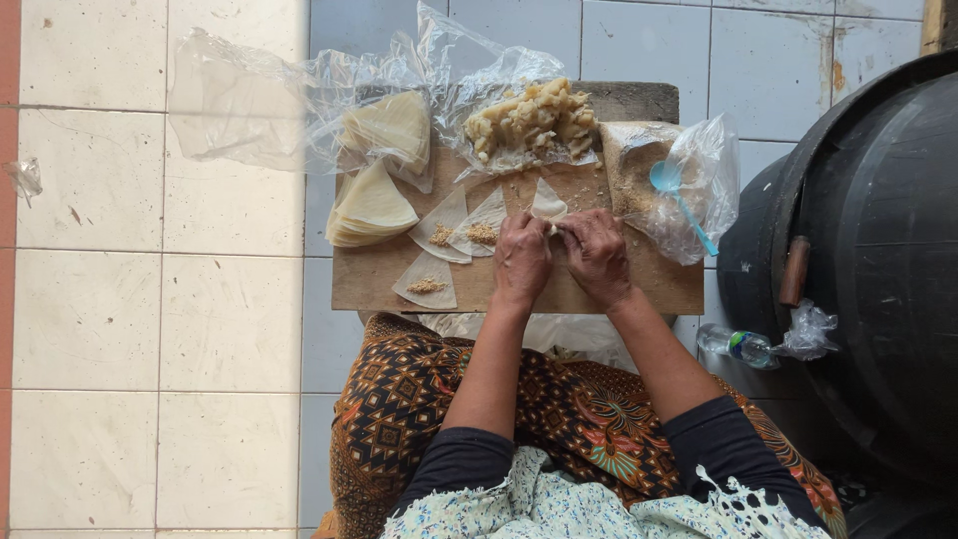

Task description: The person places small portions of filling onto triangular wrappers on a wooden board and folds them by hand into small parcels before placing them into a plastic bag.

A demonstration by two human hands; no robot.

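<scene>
floral top [559,504] cut off | left hand [521,258], right hand [597,255]: grip pinching wrapper [547,203], filling hidden

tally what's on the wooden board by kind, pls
Wrappers laid out with filling: 3
Wrapper being folded by left hand and right hand: 1
Stacks of plain wrappers: 2
Heap of pale chunks on plastic: 1
Bag of crumbs: 1
Blue spoon: 1
Total: 9

Rough, matt wooden board [599,289], glossy crinkled clear plastic bags [259,110], and seemingly thin, smooth dough wrappers [371,205].
</scene>
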